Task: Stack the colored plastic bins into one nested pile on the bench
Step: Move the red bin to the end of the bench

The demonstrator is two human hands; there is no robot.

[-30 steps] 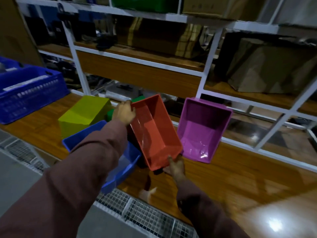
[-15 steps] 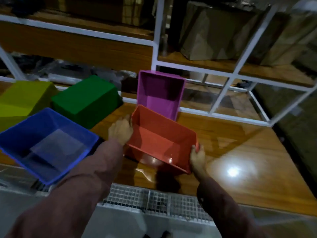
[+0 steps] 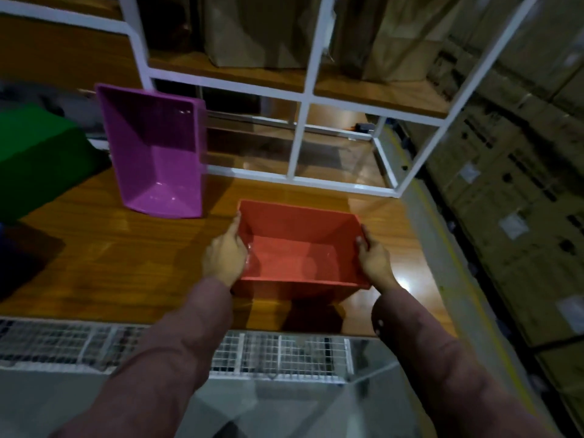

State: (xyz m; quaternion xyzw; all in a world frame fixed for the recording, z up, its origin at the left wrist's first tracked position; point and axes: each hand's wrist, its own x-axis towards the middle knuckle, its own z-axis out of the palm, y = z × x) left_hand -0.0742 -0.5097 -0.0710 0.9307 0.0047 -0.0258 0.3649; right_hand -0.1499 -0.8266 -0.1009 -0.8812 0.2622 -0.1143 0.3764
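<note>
An orange-red bin (image 3: 294,248) sits upright, mouth up, near the front right of the wooden bench (image 3: 126,263). My left hand (image 3: 225,254) grips its left wall and my right hand (image 3: 374,259) grips its right wall. A purple bin (image 3: 158,156) leans tilted against the white shelf frame at the back left, its opening facing me. A green bin (image 3: 34,150) lies upside down at the far left. A dark blue shape at the left edge is cut off by the frame.
A white metal shelf frame (image 3: 300,137) rises behind the bench, with brown boxes (image 3: 259,30) on its wooden shelf. A white wire grid (image 3: 278,355) runs along the bench's front edge. Stacked cardboard cartons (image 3: 512,172) stand to the right, past the bench end.
Both hands carried the orange-red bin rightward from beside the blue bin and brought it level and upright on the bench's right part. The view swung right, so the blue and yellow bins left the frame.
</note>
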